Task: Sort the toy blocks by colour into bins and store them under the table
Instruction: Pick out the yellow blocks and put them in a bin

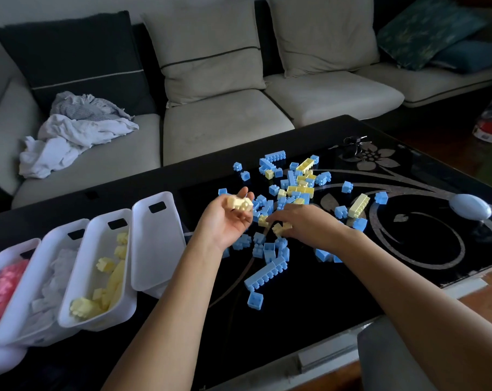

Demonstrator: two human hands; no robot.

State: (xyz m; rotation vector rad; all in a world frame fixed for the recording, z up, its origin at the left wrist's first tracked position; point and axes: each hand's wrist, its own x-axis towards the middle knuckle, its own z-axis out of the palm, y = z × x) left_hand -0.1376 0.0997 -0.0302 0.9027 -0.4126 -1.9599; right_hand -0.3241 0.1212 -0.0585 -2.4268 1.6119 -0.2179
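Observation:
A heap of blue and yellow toy blocks (295,190) lies on the black glass table (309,300). My left hand (229,221) is turned palm up and holds a few yellow blocks (239,204) in curled fingers. My right hand (304,222) reaches into the heap, fingertips pinching a yellow block (263,220), with more yellow blocks (280,229) under it. Four white bins stand in a row at the left: an empty bin (154,244), a bin with yellow blocks (98,280), a bin with white blocks (46,292) and a bin with pink blocks (2,286).
A long blue block (266,273) and a single blue cube (255,300) lie nearest me. A pale oval object (469,210) sits at the table's right end, keys (354,142) at the far edge. A sofa with crumpled clothes (75,131) runs behind the table.

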